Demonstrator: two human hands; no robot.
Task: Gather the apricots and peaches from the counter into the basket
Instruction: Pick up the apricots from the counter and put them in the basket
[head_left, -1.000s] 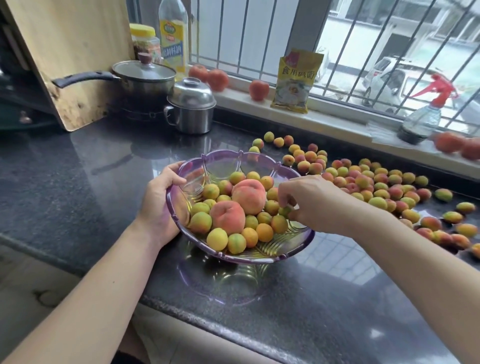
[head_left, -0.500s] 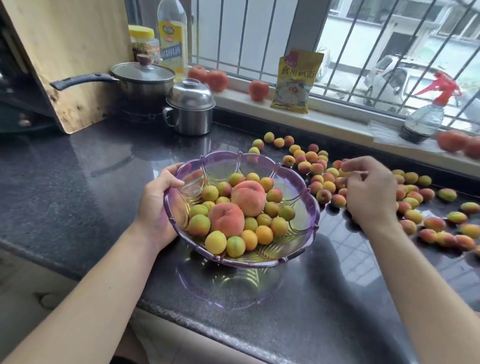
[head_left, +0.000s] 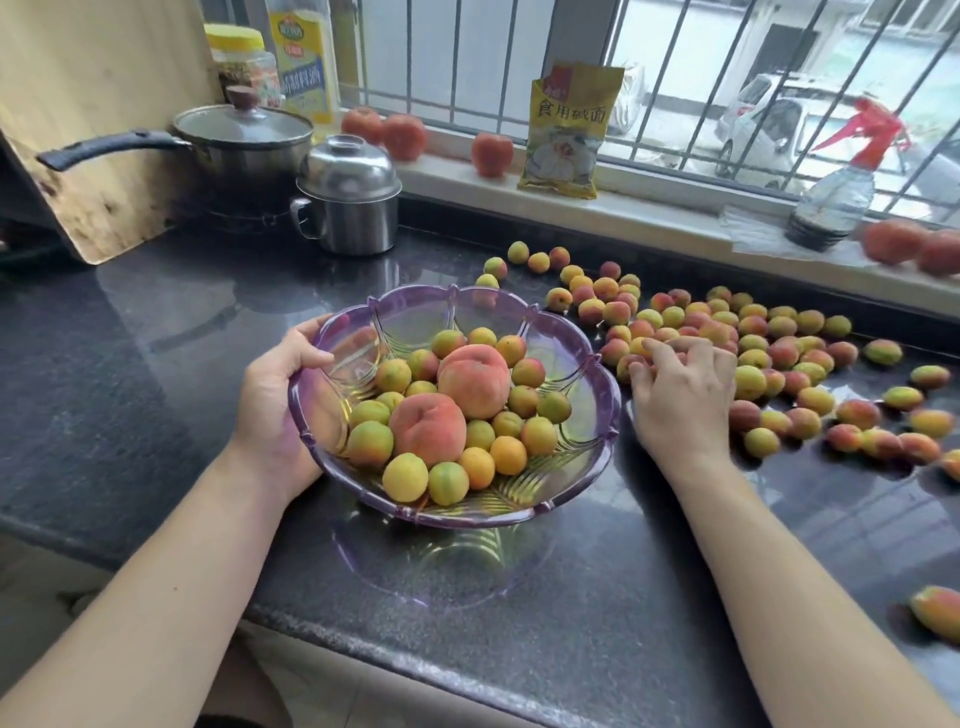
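A clear purple basket stands on the dark counter, holding two peaches and several small apricots. My left hand grips its left rim, thumb inside. Just right of the basket, my right hand lies palm down on the near edge of a wide scatter of apricots, its fingers curled around a few of them. The palm hides what is under it. More peaches sit on the windowsill behind, and others lie at its far right.
A lidded saucepan and a steel lidded mug stand behind the basket, beside a leaning wooden board. A yellow bag and a spray bottle sit on the sill. One stray apricot lies near the right front edge.
My right hand left the basket, went out over the apricot pile, and now rests lower and nearer the basket's right rim with fingers curled on fruit. The left hand stayed on the rim.
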